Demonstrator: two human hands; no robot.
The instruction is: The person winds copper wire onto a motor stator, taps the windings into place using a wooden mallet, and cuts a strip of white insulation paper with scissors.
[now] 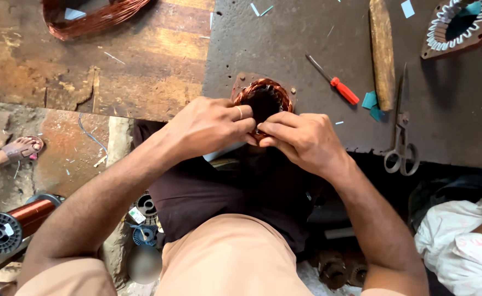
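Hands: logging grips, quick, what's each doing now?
Left hand: closed, pinching the copper-wound stator.
Right hand: closed, pinching the same stator's near edge.

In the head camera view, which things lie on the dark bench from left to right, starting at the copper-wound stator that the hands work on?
Copper-wound stator → red-handled screwdriver → wooden stick → scissors → second stator at the top right corner.
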